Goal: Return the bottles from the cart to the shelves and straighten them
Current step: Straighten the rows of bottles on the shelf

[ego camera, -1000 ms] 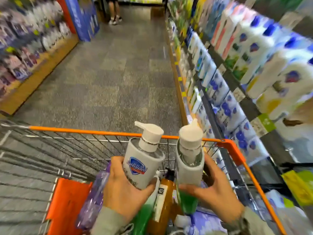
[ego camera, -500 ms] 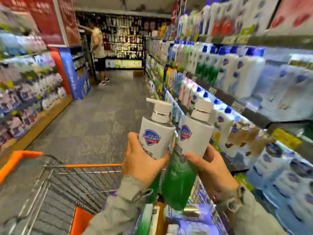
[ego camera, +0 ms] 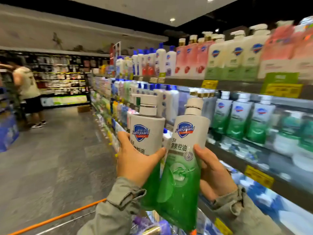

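I hold two white-and-green Safeguard pump bottles upright in front of me, side by side and touching. My left hand (ego camera: 137,160) grips the left bottle (ego camera: 147,133) round its middle. My right hand (ego camera: 213,172) grips the right bottle (ego camera: 183,160), which tilts slightly right. Both are raised above the cart, whose orange rim (ego camera: 55,217) shows at the bottom left. On the shelf (ego camera: 237,150) to the right stand matching green-and-white bottles (ego camera: 237,119) in a row.
Shelves of bottles run along the right side of the aisle, with pink and cream pump bottles (ego camera: 220,56) on the level above. A person (ego camera: 27,92) stands at the far left by other shelving. Grey floor (ego camera: 50,158) stretches ahead. More items lie in the cart below my wrists.
Both bottles have come up out of the cart to chest height, and my view has swung up and right toward the shelves. The cart has dropped nearly out of sight.
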`<act>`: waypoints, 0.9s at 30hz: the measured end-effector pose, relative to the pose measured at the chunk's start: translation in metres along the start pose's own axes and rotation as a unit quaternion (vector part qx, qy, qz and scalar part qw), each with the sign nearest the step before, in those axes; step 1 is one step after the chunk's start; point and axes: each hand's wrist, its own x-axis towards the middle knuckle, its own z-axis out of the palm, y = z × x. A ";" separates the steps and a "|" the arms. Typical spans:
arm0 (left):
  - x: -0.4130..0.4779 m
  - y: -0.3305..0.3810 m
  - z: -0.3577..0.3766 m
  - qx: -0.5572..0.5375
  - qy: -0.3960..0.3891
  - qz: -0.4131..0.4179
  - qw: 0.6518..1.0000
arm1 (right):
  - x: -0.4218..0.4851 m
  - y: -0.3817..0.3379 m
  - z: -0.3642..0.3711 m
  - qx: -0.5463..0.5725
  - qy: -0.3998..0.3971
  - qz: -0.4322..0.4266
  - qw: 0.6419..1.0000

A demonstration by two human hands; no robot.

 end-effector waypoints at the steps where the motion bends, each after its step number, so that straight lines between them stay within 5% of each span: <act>1: 0.000 0.009 0.009 -0.016 -0.016 0.007 1.000 | -0.006 -0.012 -0.002 -0.008 0.003 -0.006 1.000; 13: 0.000 0.074 0.147 -0.144 -0.130 0.045 0.980 | -0.048 -0.136 -0.072 -0.135 0.135 -0.120 0.974; 27: -0.016 0.072 0.231 -0.211 -0.129 0.038 0.968 | -0.046 -0.169 -0.131 -0.188 0.241 -0.205 0.930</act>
